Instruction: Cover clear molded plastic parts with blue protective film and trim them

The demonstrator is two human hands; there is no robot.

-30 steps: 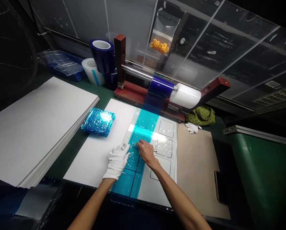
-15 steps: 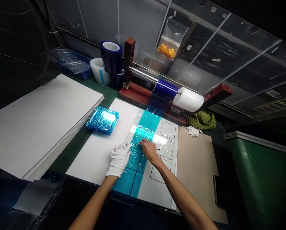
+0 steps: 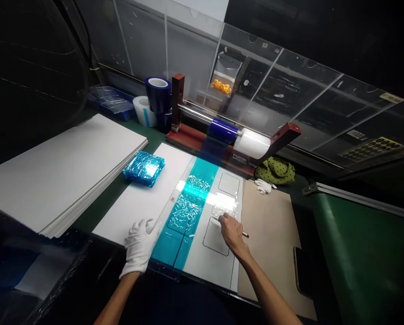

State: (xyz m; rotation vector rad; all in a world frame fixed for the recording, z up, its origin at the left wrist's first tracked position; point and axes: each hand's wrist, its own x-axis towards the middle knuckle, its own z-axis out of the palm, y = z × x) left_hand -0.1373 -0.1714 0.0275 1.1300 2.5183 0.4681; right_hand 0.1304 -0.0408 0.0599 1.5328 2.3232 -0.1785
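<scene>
My left hand (image 3: 138, 246), in a white glove, lies low at the left edge of the blue film strip (image 3: 178, 230), over the white board (image 3: 154, 185). Its fingers are loosely spread and I see nothing held. My bare right hand (image 3: 232, 232) is closed on a slim pen-shaped tool (image 3: 245, 234), whose back end sticks out at the right. The hand is right of the film, over a sheet with black rounded outlines (image 3: 216, 235). The film runs down from a dark blue roll (image 3: 223, 131) and looks wrinkled and shiny in the middle.
A stack of cut blue film pieces (image 3: 143, 169) sits on the board. Further left lies a thick pile of white sheets (image 3: 69, 171). Beyond stand spare rolls (image 3: 157, 97) and the red wooden roll stand (image 3: 191, 137). A phone (image 3: 302, 271) lies at the right.
My left hand has moved off the film's edge, down and left. My right hand has shifted right and down with the tool, off the film. The view has tilted too.
</scene>
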